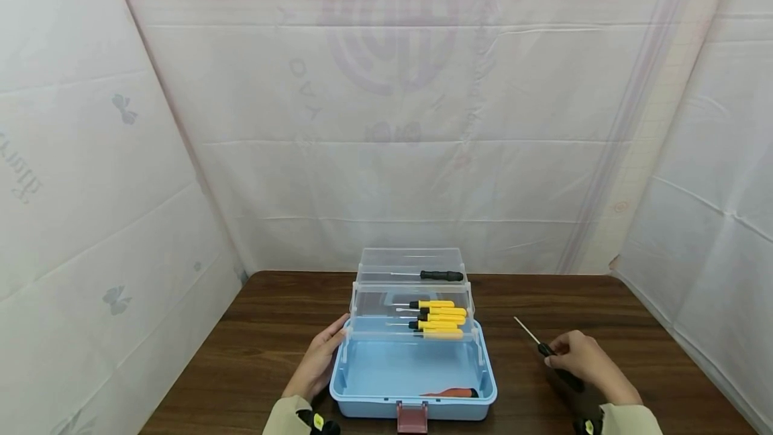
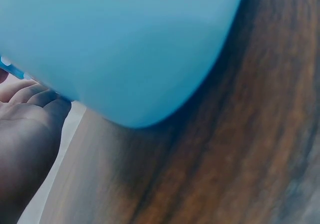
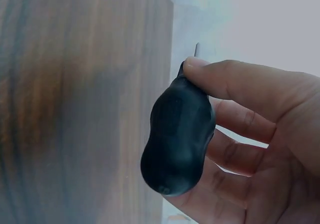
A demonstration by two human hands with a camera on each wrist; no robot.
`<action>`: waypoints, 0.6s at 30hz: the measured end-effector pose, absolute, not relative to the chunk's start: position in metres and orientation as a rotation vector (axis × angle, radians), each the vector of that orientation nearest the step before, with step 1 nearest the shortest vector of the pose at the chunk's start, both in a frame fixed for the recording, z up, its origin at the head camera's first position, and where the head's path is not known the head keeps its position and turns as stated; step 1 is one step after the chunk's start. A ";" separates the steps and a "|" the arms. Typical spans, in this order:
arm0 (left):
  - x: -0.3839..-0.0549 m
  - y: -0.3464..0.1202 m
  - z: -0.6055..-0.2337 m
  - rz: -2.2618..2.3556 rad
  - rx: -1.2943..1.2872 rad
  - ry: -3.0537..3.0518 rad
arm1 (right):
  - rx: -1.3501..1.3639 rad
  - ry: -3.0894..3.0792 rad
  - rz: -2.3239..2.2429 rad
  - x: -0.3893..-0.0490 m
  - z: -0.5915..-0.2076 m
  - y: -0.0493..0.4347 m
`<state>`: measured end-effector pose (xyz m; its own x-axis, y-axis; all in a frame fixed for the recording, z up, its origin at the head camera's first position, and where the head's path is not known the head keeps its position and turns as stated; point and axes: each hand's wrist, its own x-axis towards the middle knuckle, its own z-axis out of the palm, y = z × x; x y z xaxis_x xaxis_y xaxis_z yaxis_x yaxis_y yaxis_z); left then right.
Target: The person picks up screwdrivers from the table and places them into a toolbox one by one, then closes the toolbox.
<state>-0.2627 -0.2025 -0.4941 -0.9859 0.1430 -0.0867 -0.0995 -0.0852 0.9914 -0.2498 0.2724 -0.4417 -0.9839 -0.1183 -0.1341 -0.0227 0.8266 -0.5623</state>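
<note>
A light blue toolbox (image 1: 356,400) stands with its clear two-tier tray (image 1: 413,297) folded up at the back. My left hand (image 1: 318,361) rests against the box's left side, fingers touching the wall just under the rim; the left wrist view has the blue wall in close-up. To the right of the box, my right hand (image 1: 582,362) grips a black-handled screwdriver (image 3: 175,139) low over the table. Thumb and fingers pinch it near the handle's neck, and its thin metal shaft points away, up and left in the head view.
Several yellow-and-black screwdrivers (image 1: 443,317) lie in the lower tray tier, and a black screwdriver (image 1: 442,276) lies in the upper one. An orange-red handled tool (image 1: 455,393) sits in the box bottom. A reddish latch (image 1: 413,417) hangs in front. White sheeting surrounds the brown wooden table (image 1: 266,314).
</note>
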 end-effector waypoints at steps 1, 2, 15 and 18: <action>-0.263 -0.203 -0.494 2.200 0.053 2.001 | -0.111 2.848 -0.873 -0.251 -0.440 0.271; -0.262 -0.202 -0.494 2.202 0.055 1.999 | -0.118 2.852 -0.875 -0.251 -0.438 0.271; -0.264 -0.203 -0.495 2.205 0.046 1.997 | -0.177 2.908 -0.939 -0.260 -0.416 0.257; -0.265 -0.203 -0.495 2.196 0.042 1.999 | -0.181 2.912 -0.949 -0.263 -0.412 0.254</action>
